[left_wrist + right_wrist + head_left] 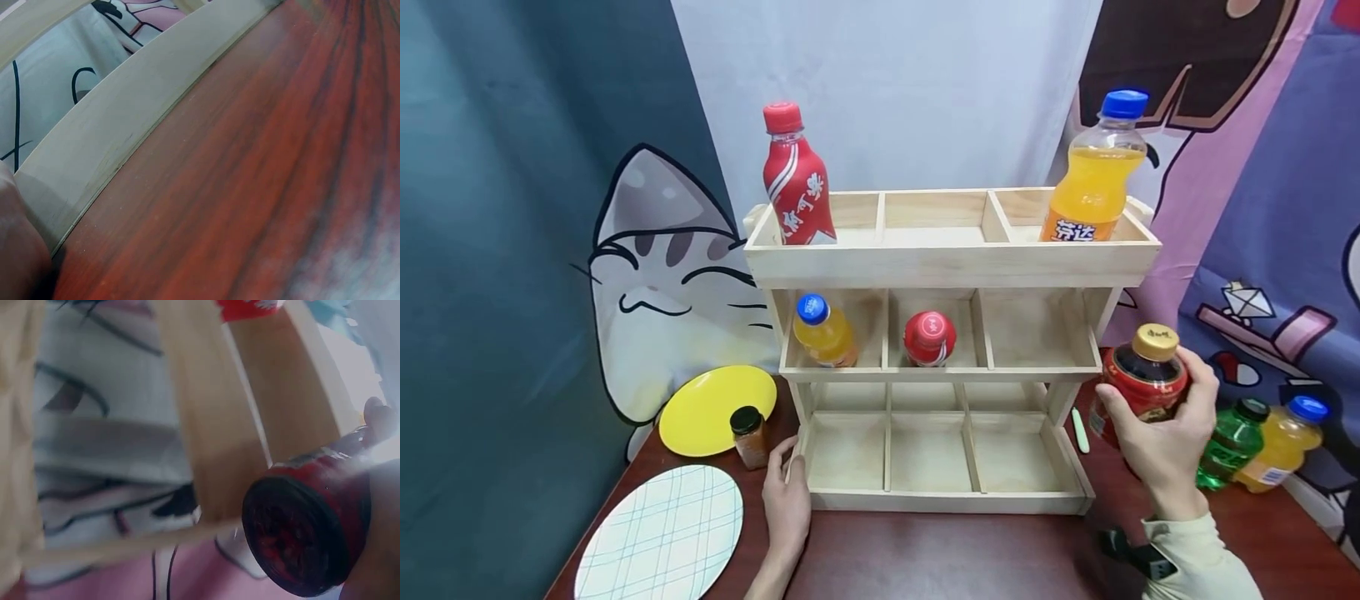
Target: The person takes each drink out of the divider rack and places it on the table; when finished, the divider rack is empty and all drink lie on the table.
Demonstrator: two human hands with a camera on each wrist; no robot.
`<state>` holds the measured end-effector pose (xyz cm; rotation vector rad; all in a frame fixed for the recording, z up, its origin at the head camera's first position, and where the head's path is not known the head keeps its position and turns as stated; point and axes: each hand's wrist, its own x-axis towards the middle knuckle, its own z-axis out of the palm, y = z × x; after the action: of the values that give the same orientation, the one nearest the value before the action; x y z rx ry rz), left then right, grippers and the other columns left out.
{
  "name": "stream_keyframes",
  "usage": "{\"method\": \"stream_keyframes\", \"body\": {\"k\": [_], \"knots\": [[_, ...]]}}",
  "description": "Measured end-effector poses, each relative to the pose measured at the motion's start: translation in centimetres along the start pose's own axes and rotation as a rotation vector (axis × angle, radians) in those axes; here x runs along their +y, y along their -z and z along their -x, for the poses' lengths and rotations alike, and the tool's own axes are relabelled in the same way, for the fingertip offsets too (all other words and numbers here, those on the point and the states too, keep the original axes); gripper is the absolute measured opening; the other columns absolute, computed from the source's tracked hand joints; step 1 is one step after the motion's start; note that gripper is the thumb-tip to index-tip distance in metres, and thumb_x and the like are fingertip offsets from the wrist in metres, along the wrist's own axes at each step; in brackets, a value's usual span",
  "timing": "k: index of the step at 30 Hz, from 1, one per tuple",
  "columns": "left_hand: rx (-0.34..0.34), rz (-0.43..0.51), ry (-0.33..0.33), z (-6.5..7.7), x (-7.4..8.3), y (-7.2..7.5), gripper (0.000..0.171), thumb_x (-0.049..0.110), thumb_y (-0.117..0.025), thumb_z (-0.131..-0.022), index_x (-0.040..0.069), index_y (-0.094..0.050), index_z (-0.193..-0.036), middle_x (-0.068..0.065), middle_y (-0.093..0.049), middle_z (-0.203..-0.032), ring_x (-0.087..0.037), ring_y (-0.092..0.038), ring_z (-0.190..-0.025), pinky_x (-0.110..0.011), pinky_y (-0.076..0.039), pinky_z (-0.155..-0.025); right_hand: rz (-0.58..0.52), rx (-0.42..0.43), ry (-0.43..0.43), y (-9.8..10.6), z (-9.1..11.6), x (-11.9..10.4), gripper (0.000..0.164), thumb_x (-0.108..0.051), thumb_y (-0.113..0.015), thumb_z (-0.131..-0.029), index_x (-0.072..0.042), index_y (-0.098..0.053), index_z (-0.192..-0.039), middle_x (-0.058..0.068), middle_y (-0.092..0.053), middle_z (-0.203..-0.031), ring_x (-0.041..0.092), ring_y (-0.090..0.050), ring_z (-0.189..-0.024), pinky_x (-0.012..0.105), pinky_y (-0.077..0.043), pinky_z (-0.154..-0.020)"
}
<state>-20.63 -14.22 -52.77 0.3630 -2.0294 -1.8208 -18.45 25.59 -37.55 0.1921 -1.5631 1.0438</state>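
Observation:
A three-tier wooden display rack (951,267) with divided compartments stands on the table. My left hand (787,504) grips the lower left corner of the rack; in the left wrist view only part of that hand (22,244) shows beside the rack's base. On the right, my right hand (1176,442) holds a dark drink bottle (1142,387) with a gold cap and red label, raised beside the middle tier. Its dark base (290,540) faces the right wrist camera. A red bottle (799,179) and an orange soda bottle (1093,179) stand in the top tier's outer compartments.
The middle tier holds a small orange bottle (827,333) and a red-capped bottle (930,337). A yellow plate (700,408), a black-lidded jar (750,437) and a checked plate (662,533) are at left. Green (1232,442) and orange (1285,442) bottles stand at right, near a pale green utensil (1079,431).

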Motion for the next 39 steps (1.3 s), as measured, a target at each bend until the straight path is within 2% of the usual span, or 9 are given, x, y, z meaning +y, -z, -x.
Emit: {"method": "stream_keyframes", "body": {"k": [4, 11, 16, 19, 23, 28, 33, 35, 39], "knots": [[0.003, 0.005, -0.007, -0.1, 0.0, -0.1, 0.027, 0.021, -0.042, -0.094, 0.024, -0.052, -0.118, -0.004, -0.059, -0.114, -0.017, -0.056, -0.103, -0.018, -0.043, -0.072, 0.098, -0.041, 0.039, 2.5, -0.4, 2.3, 0.081, -0.029, -0.087, -0.05, 0.003, -0.053, -0.116, -0.014, -0.052, -0.108, 0.003, -0.048, -0.098, 0.01, -0.035, -0.084], [-0.003, 0.003, -0.009, 0.1, 0.0, -0.1, 0.027, 0.021, -0.041, -0.095, 0.022, -0.052, -0.12, -0.007, -0.058, -0.117, -0.019, -0.055, -0.103, -0.016, -0.042, -0.072, 0.331, -0.194, -0.029, 6.4, -3.1, 3.8, 0.081, -0.013, -0.086, -0.047, -0.017, -0.056, -0.122, -0.031, -0.047, -0.109, -0.014, -0.043, -0.091, 0.001, -0.032, -0.074], [0.0, -0.013, -0.004, 0.3, 0.1, 0.0, 0.028, 0.022, -0.04, -0.095, 0.023, -0.051, -0.121, -0.006, -0.055, -0.121, -0.015, -0.052, -0.106, -0.012, -0.039, -0.073, 0.415, -0.152, -0.078, 8.9, -4.5, 4.4, 0.076, -0.012, -0.084, -0.05, -0.028, -0.057, -0.119, -0.03, -0.05, -0.107, -0.016, -0.043, -0.088, -0.001, -0.031, -0.074], [0.012, -0.032, 0.001, 0.2, 0.0, 0.1, 0.028, 0.022, -0.04, -0.094, 0.025, -0.051, -0.12, -0.002, -0.056, -0.119, -0.013, -0.052, -0.106, -0.011, -0.039, -0.073, 0.514, -0.109, -0.215, 10.6, -4.9, 4.8, 0.076, -0.018, -0.082, -0.055, -0.038, -0.05, -0.122, -0.023, -0.052, -0.111, -0.017, -0.039, -0.088, -0.001, -0.03, -0.076], [0.012, -0.039, -0.002, -0.1, -0.1, 0.1, 0.027, 0.023, -0.041, -0.094, 0.025, -0.052, -0.119, 0.0, -0.057, -0.118, -0.012, -0.053, -0.105, -0.011, -0.04, -0.072, 0.56, -0.085, -0.435, 13.1, -5.3, 5.9, 0.071, -0.018, -0.078, -0.064, -0.034, -0.046, -0.125, -0.022, -0.049, -0.102, -0.016, -0.038, -0.082, 0.0, -0.031, -0.07], [0.015, -0.059, 0.01, -0.2, -0.3, 0.3, 0.028, 0.024, -0.04, -0.094, 0.026, -0.051, -0.12, 0.0, -0.055, -0.121, -0.01, -0.051, -0.107, -0.009, -0.039, -0.074, 0.551, -0.029, -0.608, 15.2, -5.5, 7.6, 0.069, -0.019, -0.073, -0.069, -0.031, -0.041, -0.129, -0.025, -0.041, -0.103, -0.013, -0.039, -0.085, 0.008, -0.036, -0.087], [0.016, -0.077, 0.013, -0.2, -0.4, 0.4, 0.028, 0.024, -0.04, -0.094, 0.026, -0.051, -0.12, 0.001, -0.054, -0.121, -0.008, -0.05, -0.107, -0.009, -0.038, -0.074, 0.715, -0.131, -0.813, 16.3, -5.6, 8.8, 0.078, -0.035, -0.067, -0.074, -0.024, -0.026, -0.14, 0.007, -0.037, -0.136, 0.019, -0.039, -0.12, 0.036, -0.028, -0.105], [0.015, -0.078, 0.007, -0.3, -0.3, 0.3, 0.028, 0.024, -0.04, -0.094, 0.026, -0.051, -0.12, 0.001, -0.055, -0.119, -0.008, -0.051, -0.105, -0.01, -0.038, -0.074, 0.78, -0.224, -0.846, 16.9, -5.5, 9.1, 0.083, -0.039, -0.064, -0.075, -0.014, -0.021, -0.142, 0.019, -0.028, -0.142, 0.037, -0.032, -0.124, 0.048, -0.028, -0.103], [0.008, -0.079, -0.008, -0.2, -0.2, 0.0, 0.028, 0.024, -0.04, -0.094, 0.026, -0.051, -0.12, 0.001, -0.056, -0.118, -0.008, -0.051, -0.104, -0.011, -0.038, -0.074, 0.908, -0.41, -0.855, 18.3, -5.8, 9.6, 0.093, -0.046, -0.061, -0.076, 0.007, -0.015, -0.137, 0.037, -0.027, -0.133, 0.05, -0.032, -0.114, 0.058, -0.03, -0.093]]}}
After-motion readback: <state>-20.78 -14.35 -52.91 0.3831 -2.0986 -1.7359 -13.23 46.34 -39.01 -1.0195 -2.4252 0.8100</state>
